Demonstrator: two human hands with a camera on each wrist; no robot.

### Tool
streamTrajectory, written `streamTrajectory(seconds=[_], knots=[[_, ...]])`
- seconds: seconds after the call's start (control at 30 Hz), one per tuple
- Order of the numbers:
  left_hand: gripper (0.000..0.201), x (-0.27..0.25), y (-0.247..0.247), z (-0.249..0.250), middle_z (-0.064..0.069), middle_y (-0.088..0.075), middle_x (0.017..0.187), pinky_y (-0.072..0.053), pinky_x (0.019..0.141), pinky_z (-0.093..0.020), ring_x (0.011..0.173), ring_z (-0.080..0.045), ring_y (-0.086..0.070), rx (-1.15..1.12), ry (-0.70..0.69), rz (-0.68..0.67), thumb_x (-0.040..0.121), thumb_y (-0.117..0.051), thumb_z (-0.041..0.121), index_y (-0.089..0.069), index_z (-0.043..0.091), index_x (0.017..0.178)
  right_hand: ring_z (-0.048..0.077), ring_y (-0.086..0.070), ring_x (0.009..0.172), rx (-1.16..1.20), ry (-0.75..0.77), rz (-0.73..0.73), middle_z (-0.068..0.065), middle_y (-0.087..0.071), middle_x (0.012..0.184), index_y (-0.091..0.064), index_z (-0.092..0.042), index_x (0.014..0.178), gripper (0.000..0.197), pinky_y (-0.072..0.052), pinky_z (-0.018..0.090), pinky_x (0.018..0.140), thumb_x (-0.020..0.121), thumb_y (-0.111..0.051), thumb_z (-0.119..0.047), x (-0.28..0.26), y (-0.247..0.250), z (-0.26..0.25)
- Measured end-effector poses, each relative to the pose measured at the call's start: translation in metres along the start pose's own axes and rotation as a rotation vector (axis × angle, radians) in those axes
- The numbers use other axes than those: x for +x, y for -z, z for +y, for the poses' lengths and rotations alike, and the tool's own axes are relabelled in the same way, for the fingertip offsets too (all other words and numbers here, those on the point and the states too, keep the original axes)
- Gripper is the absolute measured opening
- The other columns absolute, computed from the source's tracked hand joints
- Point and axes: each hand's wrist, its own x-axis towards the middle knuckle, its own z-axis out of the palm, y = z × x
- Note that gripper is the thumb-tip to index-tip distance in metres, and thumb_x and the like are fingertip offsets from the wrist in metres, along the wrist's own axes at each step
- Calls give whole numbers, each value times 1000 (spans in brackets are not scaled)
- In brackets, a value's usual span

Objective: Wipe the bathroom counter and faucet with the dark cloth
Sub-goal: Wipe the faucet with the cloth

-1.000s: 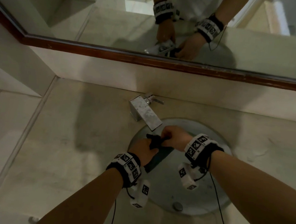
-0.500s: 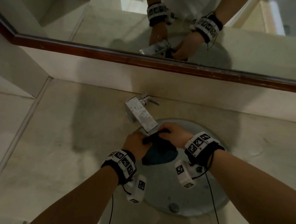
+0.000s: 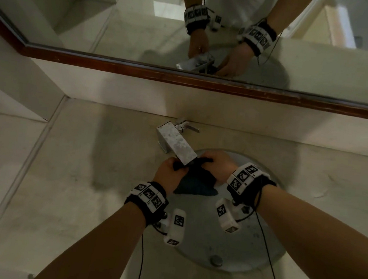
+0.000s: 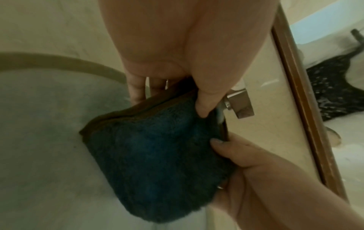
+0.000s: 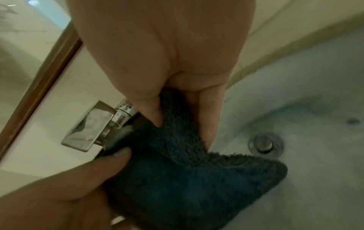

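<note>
While both hands (image 3: pixel 170 174) (image 3: pixel 220 165) pinch the dark cloth (image 3: pixel 196 183): pale stone counter (image 3: pixel 62 183), round basin (image 3: pixel 246 253), wood-framed mirror (image 3: pixel 122 27).

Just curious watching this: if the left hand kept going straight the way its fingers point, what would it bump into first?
Probably the faucet: the left hand grips the dark cloth right at its spout end. Depth is unclear.

The faucet (image 3: pixel 176 144) spout's tip is hidden by the dark cloth (image 3: pixel 197 182); the fingertips beneath it cannot be made out.
</note>
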Motion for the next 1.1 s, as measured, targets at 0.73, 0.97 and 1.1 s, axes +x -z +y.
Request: streamTrajectory(seconds=[0.73,0.97,1.1], knots=[[41,-2,-16,-10,-4,-55,127,-40,105,-32,121,-21,-52,114,-110,-331,86,-70,7,-55,14,124,40,-60,113,584,-170,-54,23,-62,123,-57,-6,124,30,-47,55,100,95,-56,-14,10,-25,-12],[21,5,-26,-25,-10,-68,101,-51,82,-32,93,-25,-64,119,75,-229,86,-70,27,-66,11,99,42,-56,118,677,-211,-14,27,-59,127,-57,-3,126,29,-50,48,94,99,-46,-6,11,-14,-10],[26,8,-25,-30,-12,-71,94,-53,87,-39,88,-26,-66,184,132,-279,83,-68,38,-64,12,83,34,-56,118,667,-236,21,17,-60,127,-57,-2,123,27,-40,47,108,102,-42,-7,13,-8,-12]])
